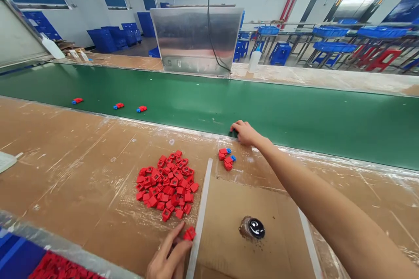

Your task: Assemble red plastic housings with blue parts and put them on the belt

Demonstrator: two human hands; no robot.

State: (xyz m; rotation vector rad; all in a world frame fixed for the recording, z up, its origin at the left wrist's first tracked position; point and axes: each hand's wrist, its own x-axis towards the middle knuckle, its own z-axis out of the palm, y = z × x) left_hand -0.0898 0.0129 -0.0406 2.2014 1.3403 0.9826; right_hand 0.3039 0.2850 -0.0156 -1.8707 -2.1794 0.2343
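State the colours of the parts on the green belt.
The parts are red with blue ends, best in head view.

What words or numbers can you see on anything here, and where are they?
No word, number or sign can be read: the red plastic parts are too small to show any, the white sheet at the left edge is too blurred, and the round black lid shows only shine.
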